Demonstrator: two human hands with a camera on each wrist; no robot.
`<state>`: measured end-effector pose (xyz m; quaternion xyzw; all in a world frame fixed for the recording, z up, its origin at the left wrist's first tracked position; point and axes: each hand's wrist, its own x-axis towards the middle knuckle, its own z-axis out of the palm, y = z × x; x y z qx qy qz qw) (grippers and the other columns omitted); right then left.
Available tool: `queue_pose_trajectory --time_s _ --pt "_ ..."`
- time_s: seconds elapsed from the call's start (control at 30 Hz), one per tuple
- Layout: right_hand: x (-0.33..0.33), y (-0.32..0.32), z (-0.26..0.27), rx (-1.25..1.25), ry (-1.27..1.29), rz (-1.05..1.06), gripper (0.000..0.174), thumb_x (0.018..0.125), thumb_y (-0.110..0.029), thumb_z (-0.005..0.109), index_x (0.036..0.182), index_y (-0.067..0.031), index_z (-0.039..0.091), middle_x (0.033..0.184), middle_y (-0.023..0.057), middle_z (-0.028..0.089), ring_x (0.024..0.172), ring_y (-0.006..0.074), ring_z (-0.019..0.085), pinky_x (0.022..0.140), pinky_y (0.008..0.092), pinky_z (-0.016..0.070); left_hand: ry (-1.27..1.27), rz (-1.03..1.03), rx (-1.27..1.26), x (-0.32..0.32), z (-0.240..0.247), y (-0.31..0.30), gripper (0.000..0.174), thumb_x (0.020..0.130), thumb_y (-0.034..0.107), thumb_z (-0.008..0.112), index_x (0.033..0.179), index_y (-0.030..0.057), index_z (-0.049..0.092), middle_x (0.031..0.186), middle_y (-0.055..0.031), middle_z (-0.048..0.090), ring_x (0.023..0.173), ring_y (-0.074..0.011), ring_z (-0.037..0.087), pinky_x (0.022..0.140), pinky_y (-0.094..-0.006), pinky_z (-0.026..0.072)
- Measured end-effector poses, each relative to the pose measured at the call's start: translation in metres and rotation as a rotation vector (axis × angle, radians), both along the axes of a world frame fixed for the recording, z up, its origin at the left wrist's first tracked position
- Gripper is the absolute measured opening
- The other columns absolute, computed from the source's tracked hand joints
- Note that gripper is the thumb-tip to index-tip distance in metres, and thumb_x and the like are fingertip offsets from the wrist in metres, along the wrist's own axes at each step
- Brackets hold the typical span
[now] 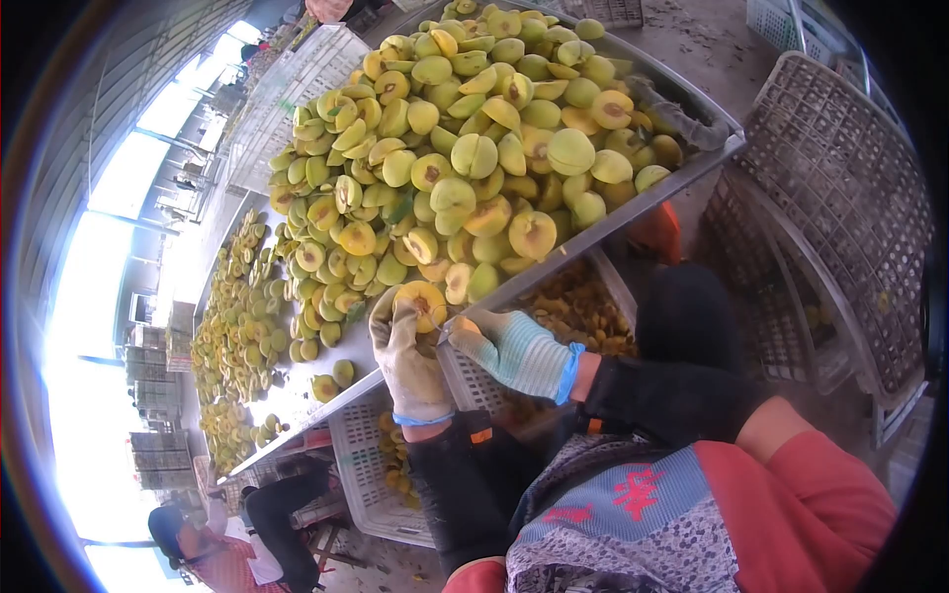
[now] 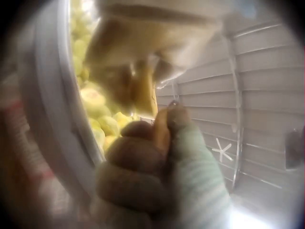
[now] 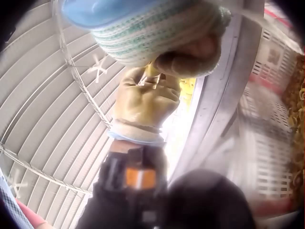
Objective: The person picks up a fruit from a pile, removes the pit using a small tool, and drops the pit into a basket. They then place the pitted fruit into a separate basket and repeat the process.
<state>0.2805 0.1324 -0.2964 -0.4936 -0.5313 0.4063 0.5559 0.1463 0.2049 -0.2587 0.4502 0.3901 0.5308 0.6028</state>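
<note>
At upper centre, the fruit heap (image 1: 474, 156) lies on the table (image 1: 633, 206). At centre, a fruit half (image 1: 425, 304) is in the left hand (image 1: 407, 364), the right hand (image 1: 522, 356) just right. Larger crates (image 1: 840, 198) stand at right; a lower-centre crate (image 1: 371, 484) holds pieces; lower left, a person (image 1: 222, 568) sits.

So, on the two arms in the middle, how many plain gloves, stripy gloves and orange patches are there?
Plain glove: 1
Stripy glove: 1
Orange patches: 2
Total: 4
</note>
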Motion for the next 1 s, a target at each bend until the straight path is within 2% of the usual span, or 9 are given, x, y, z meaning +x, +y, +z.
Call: queue_pose_trajectory --time_s 0.1,0.13,0.2,0.37,0.47,0.57,0.67,0.77,1.0 --pt "0.001 0.000 -0.003 -0.077 0.001 0.023 0.042 0.103 -0.039 0.050 0.108 0.0000 0.065 0.085 0.0268 0.067 0.083 0.0445 0.065 0.073 0.0461 0.0513 -0.229 -0.037 -0.115 0.015 0.002 -0.024 0.025 0.100 0.021 0.060 0.119 0.0044 0.055 0.110 -0.0087 0.060 0.101 -0.0187 0.060 0.089 -0.0337 0.0523" --pt "0.001 -0.001 -0.004 -0.087 0.000 0.021 0.043 0.103 -0.040 0.050 0.110 0.0001 0.065 0.087 0.0269 0.067 0.084 0.0443 0.066 0.074 0.0458 0.0515 -0.155 0.023 -0.125 0.019 -0.002 -0.026 0.030 0.102 0.034 0.054 0.114 0.0072 0.058 0.106 -0.0092 0.063 0.105 -0.0233 0.061 0.094 -0.0380 0.0491" --pt "0.000 -0.003 -0.003 -0.099 0.047 0.050 0.045 0.103 -0.041 0.049 0.112 0.0003 0.065 0.088 0.0269 0.068 0.087 0.0442 0.066 0.077 0.0453 0.0516 -0.043 0.062 -0.077 0.017 -0.016 -0.021 0.030 0.101 0.035 0.055 0.114 0.0074 0.058 0.105 -0.0088 0.063 0.101 -0.0224 0.061 0.091 -0.0367 0.0495" --pt "-0.001 -0.005 -0.009 -0.179 0.094 0.148 0.050 0.103 -0.046 0.048 0.110 0.0005 0.066 0.091 0.0273 0.068 0.091 0.0447 0.065 0.080 0.0447 0.0514 -0.181 0.035 -0.099 0.035 -0.007 -0.033 0.037 0.100 0.040 0.055 0.108 0.0046 0.060 0.103 -0.0094 0.063 0.092 -0.0252 0.062 0.085 -0.0399 0.0534" --pt "0.001 -0.010 -0.007 -0.163 -0.037 0.094 0.051 0.102 -0.047 0.046 0.104 -0.0002 0.067 0.090 0.0268 0.068 0.089 0.0449 0.066 0.078 0.0461 0.0517 -0.207 0.119 -0.165 0.048 0.004 -0.039 0.038 0.101 0.040 0.054 0.108 0.0030 0.059 0.102 -0.0113 0.063 0.089 -0.0269 0.063 0.082 -0.0427 0.0546" --pt "0.010 -0.010 -0.001 -0.179 -0.205 0.089 0.051 0.102 -0.048 0.046 0.100 -0.0008 0.067 0.088 0.0259 0.069 0.087 0.0447 0.066 0.077 0.0479 0.0518 -0.177 0.069 -0.157 0.045 0.001 -0.036 0.039 0.101 0.040 0.053 0.106 0.0024 0.060 0.098 -0.0130 0.063 0.088 -0.0270 0.063 0.082 -0.0433 0.0541" --pt "0.019 -0.010 0.004 -0.248 -0.350 0.122 0.046 0.100 -0.044 0.051 0.103 -0.0017 0.068 0.094 0.0248 0.070 0.094 0.0406 0.068 0.082 0.0430 0.0516 -0.025 -0.013 -0.122 0.037 -0.004 -0.034 0.040 0.101 0.041 0.052 0.100 0.0021 0.060 0.094 -0.0136 0.063 0.087 -0.0264 0.063 0.081 -0.0424 0.0537" --pt "0.009 -0.010 -0.016 -0.167 -0.231 0.096 0.054 0.101 -0.050 0.046 0.098 -0.0005 0.068 0.087 0.0254 0.069 0.085 0.0444 0.066 0.076 0.0472 0.0520 -0.008 0.034 -0.112 0.038 -0.007 -0.035 0.041 0.101 0.041 0.051 0.095 0.0015 0.061 0.088 -0.0137 0.063 0.082 -0.0265 0.063 0.076 -0.0403 0.0540" --pt "-0.013 -0.016 -0.029 -0.311 0.190 0.219 0.057 0.102 -0.050 0.044 0.098 0.0014 0.070 0.088 0.0251 0.069 0.089 0.0392 0.067 0.082 0.0422 0.0509 0.131 0.147 -0.135 0.047 0.007 -0.045 0.047 0.101 0.040 0.050 0.085 -0.0022 0.062 0.076 -0.0131 0.062 0.064 -0.0230 0.061 0.060 -0.0322 0.0534"
